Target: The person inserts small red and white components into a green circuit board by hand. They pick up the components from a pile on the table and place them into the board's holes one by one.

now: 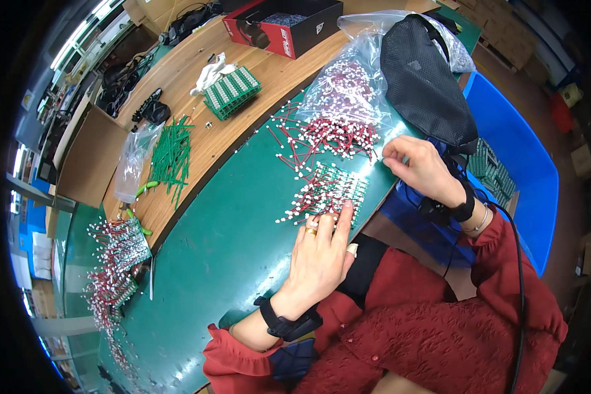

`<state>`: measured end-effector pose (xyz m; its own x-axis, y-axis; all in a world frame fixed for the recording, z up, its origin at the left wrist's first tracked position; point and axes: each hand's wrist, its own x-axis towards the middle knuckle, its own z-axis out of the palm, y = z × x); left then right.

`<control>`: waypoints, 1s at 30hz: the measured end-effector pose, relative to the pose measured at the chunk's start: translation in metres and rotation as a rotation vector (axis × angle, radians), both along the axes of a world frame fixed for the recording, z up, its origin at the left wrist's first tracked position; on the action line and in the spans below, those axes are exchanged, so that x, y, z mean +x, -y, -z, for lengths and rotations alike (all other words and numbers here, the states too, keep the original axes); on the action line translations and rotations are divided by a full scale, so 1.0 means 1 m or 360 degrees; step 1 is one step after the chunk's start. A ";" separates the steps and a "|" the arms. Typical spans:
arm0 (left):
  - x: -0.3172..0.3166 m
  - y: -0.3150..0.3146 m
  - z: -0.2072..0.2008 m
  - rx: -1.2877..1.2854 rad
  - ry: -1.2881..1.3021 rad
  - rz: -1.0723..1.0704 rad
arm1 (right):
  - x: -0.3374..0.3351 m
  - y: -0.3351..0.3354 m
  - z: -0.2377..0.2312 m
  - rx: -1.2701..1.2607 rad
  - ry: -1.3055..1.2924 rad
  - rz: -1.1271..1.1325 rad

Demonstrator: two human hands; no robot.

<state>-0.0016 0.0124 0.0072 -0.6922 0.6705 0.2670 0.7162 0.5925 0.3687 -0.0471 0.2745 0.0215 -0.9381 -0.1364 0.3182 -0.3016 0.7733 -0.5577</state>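
Note:
My left hand (318, 256) lies with its fingers stretched out over the near edge of a green circuit board panel (358, 189), pressing on it. Rows of short red wires with white connectors (312, 197) stick out from the panel's left side. To the right of the panel, my right hand (423, 167) is raised with thumb and forefinger pinched together. Anything between those fingertips is too small to make out. Just beyond the panel, a heap of loose red wires with white ends (338, 136) spills from a clear plastic bag (348, 82).
A black mesh pouch (423, 79) lies beside the bag. At right stands a blue bin (525, 177) with green boards. A wooden shelf holds stacked boards (233, 92), green strips (171, 154) and a red-black box (276, 29). Wired panels (118, 249) sit at the left.

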 end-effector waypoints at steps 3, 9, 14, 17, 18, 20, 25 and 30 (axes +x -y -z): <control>0.000 0.000 -0.001 -0.0027 -0.0028 0.0002 | -0.012 -0.002 0.003 -0.0097 -0.0035 -0.0114; -0.002 0.002 0.001 0.0073 -0.0041 0.0053 | -0.027 0.010 0.004 0.0084 0.0118 -0.0078; -0.001 0.003 0.001 0.0036 -0.0009 0.0070 | -0.028 0.007 -0.005 0.0265 0.0224 -0.0073; -0.002 0.004 0.000 0.0047 0.0012 0.0066 | -0.023 0.002 -0.017 0.0417 0.0167 -0.0037; -0.002 0.004 0.000 0.0051 0.0024 0.0073 | -0.022 0.000 -0.020 0.0471 0.0105 -0.0029; -0.001 0.003 0.001 0.0063 0.0000 0.0068 | -0.021 0.000 -0.022 0.0480 0.0125 -0.0042; 0.000 0.005 0.001 0.0033 0.0022 0.0058 | -0.021 0.004 -0.016 0.0333 0.0091 -0.0119; -0.002 0.004 -0.001 0.0050 0.0012 0.0059 | -0.030 0.010 -0.011 0.0425 0.0165 -0.0079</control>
<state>-0.0031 0.0085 0.0077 -0.6690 0.6871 0.2833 0.7346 0.5535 0.3924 -0.0771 0.2649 0.0322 -0.9539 -0.2489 0.1676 -0.2947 0.8825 -0.3665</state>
